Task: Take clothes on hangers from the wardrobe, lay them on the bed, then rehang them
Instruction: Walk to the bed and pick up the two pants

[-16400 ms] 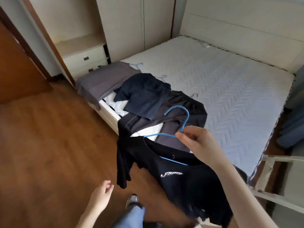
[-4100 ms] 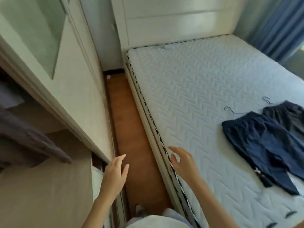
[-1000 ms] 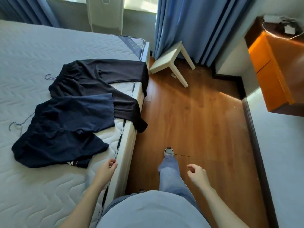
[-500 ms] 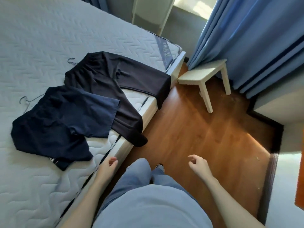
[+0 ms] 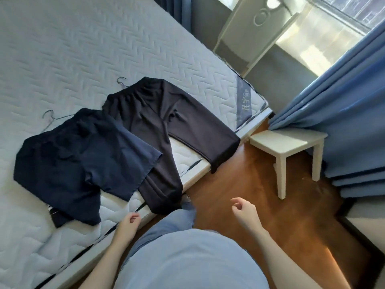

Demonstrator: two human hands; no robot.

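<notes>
- Navy shorts (image 5: 79,155) lie flat on the mattress (image 5: 83,49), close to its near edge. I can see a wire hanger hook (image 5: 48,115) poking out at the waistband, towards the middle of the bed.
- Black trousers (image 5: 154,126) sit right beside them, nearer the foot corner. One shorts leg overlaps a trouser leg, and both trouser cuffs droop over the near edge. A second hook (image 5: 121,81) shows at their waist.
- Left hand (image 5: 127,225): I've got it low over the mattress's near edge, with the fingers loosely curled and nothing in them. It is just short of the shorts' hem and the nearer trouser cuff, touching neither as far as I can tell.
- Right hand (image 5: 244,213) is out over the wooden floor (image 5: 270,215), forearm reaching forward. The fingers are loosely curled and empty, well clear of the bed.
- White stool (image 5: 287,142) stands off the foot corner, against the blue curtain (image 5: 343,122).
</notes>
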